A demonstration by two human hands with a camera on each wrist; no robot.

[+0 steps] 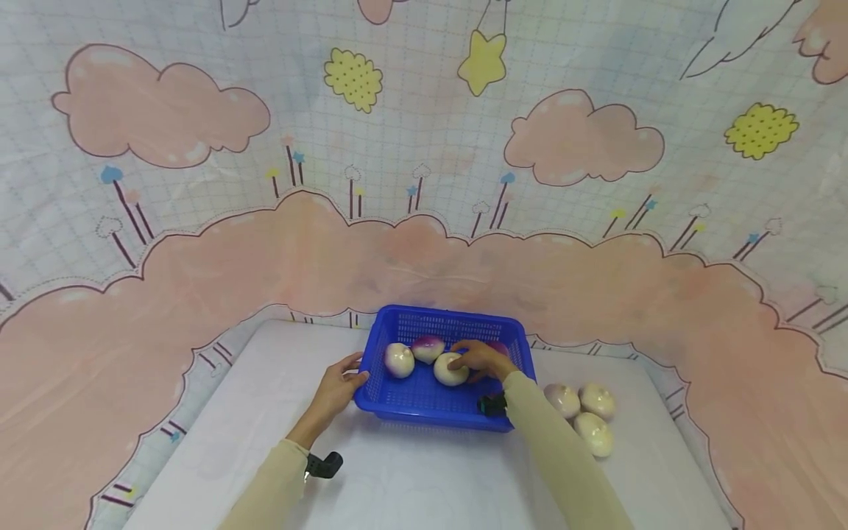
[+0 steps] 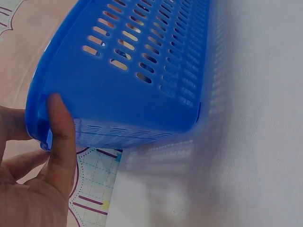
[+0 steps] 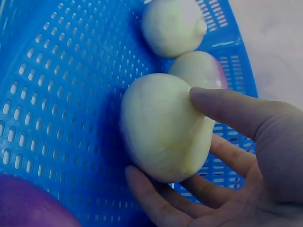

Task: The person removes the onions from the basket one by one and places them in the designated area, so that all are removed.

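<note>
A blue plastic basket [image 1: 430, 414] with slotted walls stands on the white table. My left hand [image 1: 334, 389] grips its left end; in the left wrist view the thumb [image 2: 60, 120] lies along the outer wall by the rim, with fingers on the other side. Inside the basket, my right hand [image 1: 486, 358] holds a white turnip [image 3: 158, 125] between thumb and fingers. Two purple-and-white turnips, one at the left [image 1: 399, 361] and one at the back [image 1: 428, 348], lie beside it. Another purple turnip [image 3: 31, 205] shows at the corner of the right wrist view, largely hidden by my right hand in the head view.
To the right of the basket, three turnips [image 1: 594, 433] sit close together on the table [image 1: 424, 486]. A patterned cloth [image 1: 424, 265] with clouds and stars rises behind the table. Dark wrist cameras [image 1: 324, 465] are strapped at both sleeves.
</note>
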